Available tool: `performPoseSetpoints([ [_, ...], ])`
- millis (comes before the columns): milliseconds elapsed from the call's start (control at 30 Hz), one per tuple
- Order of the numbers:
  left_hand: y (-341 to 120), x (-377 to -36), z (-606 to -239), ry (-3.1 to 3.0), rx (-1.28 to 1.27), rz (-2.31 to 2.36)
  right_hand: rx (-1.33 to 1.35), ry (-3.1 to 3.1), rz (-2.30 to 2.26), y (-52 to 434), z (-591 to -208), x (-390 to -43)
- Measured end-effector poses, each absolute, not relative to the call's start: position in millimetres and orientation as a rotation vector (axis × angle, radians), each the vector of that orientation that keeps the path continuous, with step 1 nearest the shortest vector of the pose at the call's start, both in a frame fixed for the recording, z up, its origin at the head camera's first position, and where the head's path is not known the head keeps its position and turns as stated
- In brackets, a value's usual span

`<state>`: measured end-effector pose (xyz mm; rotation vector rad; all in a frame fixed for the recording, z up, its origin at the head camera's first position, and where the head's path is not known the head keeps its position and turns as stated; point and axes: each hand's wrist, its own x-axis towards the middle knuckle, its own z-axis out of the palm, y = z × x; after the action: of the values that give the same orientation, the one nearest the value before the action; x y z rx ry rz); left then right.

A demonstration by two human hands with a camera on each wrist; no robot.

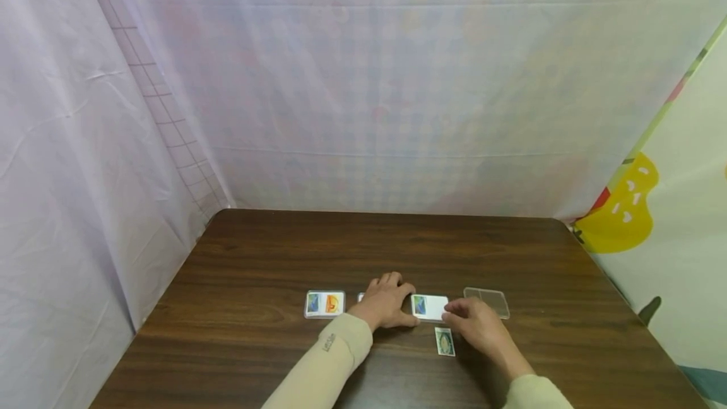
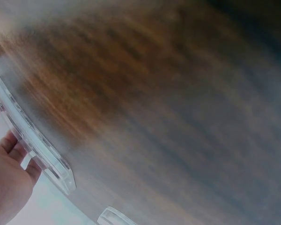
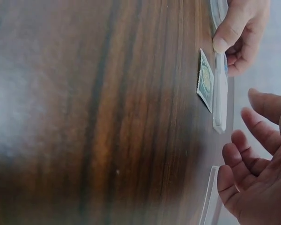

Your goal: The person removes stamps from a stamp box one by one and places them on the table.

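A clear plastic case (image 1: 430,308) with a white insert and a blue-green stamp on its left side lies on the table. My left hand (image 1: 389,302) holds its left end, thumb at the near corner and a finger at the far one. In the right wrist view, that thumb (image 3: 220,44) presses the case's edge. My right hand (image 3: 257,164) is beside the right end, fingers loosely bent, with nothing in them. A loose green stamp (image 1: 445,341) with serrated edges lies just in front of the case. Another case (image 1: 360,297) is mostly hidden under my left hand.
At the left lies a clear case (image 1: 325,304) bearing a blue-green and an orange stamp. A transparent case piece (image 1: 494,302) lies beyond my right hand. The dark wooden table (image 1: 272,251) meets pale curtains (image 1: 397,112) at its back and left.
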<state>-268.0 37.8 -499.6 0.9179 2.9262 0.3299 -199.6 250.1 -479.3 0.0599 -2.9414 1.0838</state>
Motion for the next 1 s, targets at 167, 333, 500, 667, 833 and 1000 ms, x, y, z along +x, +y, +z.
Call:
performPoseSetpoints([
  [167, 37, -267, -498, 2.927, 0.922, 0.329, 0.091, -2.936, 1.060, 249, -481, -206],
  [333, 36, -265, -493, 2.925, 0.926, 0.318, 0.133, -2.927, 1.006, 248, -481, -213],
  [500, 36, -264, -492, 2.928, 0.928, 0.293, 0.135, -2.933, 0.986, 248, -481, -220],
  [667, 36, -264, -492, 2.928, 0.936, 0.285, 0.137, -2.931, 0.948, 249, -482, -223],
  [833, 36, -264, -492, 2.932, 0.938, 0.284, 0.192, -2.909, 0.951, 248, -482, -227],
  [1000, 37, -266, -495, 2.939, 0.935, 0.283, 0.282, -2.884, 0.940, 248, -484, -234],
])
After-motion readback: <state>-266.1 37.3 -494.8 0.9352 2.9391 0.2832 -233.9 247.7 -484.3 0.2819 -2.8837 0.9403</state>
